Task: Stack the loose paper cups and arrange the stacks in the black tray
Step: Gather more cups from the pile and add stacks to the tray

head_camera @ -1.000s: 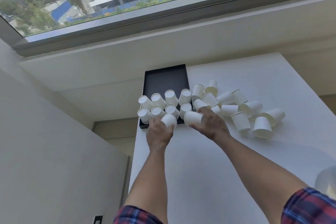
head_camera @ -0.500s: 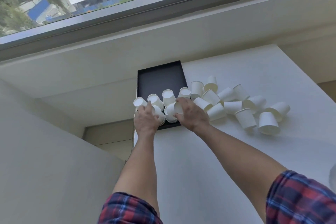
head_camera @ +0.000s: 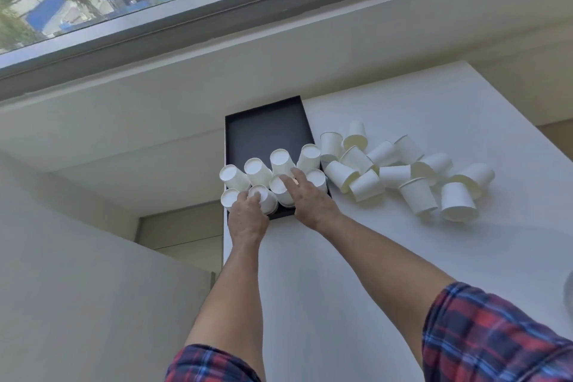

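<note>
A black tray (head_camera: 263, 130) lies at the far left corner of the white table. Several upside-down white paper cup stacks (head_camera: 259, 170) stand in two rows in its near half. My left hand (head_camera: 248, 215) grips a cup stack (head_camera: 263, 198) in the front row. My right hand (head_camera: 311, 198) rests its fingers on the neighbouring front-row stack (head_camera: 280, 191). A pile of loose white cups (head_camera: 400, 170) lies on the table just right of the tray, some upright, some tipped over.
The white table (head_camera: 356, 273) ends at a drop along its left edge beside the tray. A window ledge and window run behind it. Part of a white round object (head_camera: 569, 291) shows at the right frame edge.
Both hands carried a cup each from the table's near side into the tray's front row. The camera view shifted closer and tilted.
</note>
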